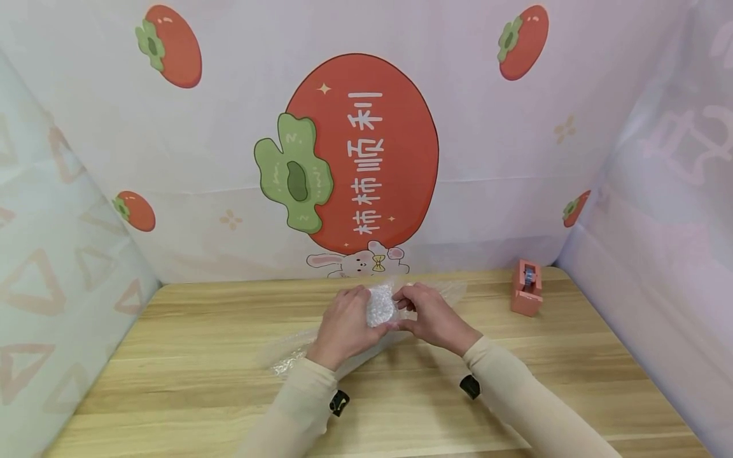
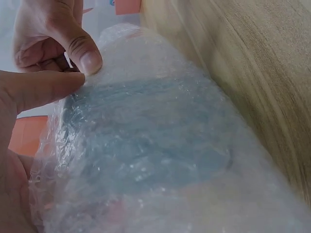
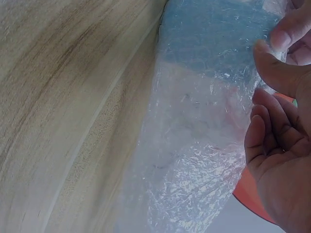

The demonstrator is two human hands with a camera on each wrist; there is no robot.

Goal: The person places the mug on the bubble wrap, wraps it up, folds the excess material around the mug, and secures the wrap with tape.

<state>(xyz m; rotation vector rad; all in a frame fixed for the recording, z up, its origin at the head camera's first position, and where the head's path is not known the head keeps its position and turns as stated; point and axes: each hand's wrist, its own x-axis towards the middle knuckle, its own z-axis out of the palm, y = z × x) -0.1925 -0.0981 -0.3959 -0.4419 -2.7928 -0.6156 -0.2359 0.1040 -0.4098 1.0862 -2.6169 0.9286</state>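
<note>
Both hands on the clear, crinkled plastic bubble-wrap sheet (image 3: 194,126), over the far middle of the pale wood-grain table (image 1: 200,407)!

And look: the left hand (image 1: 343,321) grips the wrapped part from the left, while the right hand (image 1: 429,315) pinches its edge, thumbs almost meeting. Inside shows a flat blue object (image 3: 209,43), details blurred by plastic. The wrap looks light, soft and slippery; the contents probably stiffer, perhaps fragile, so the padded edges look the best hold, squeezed gently.
</note>
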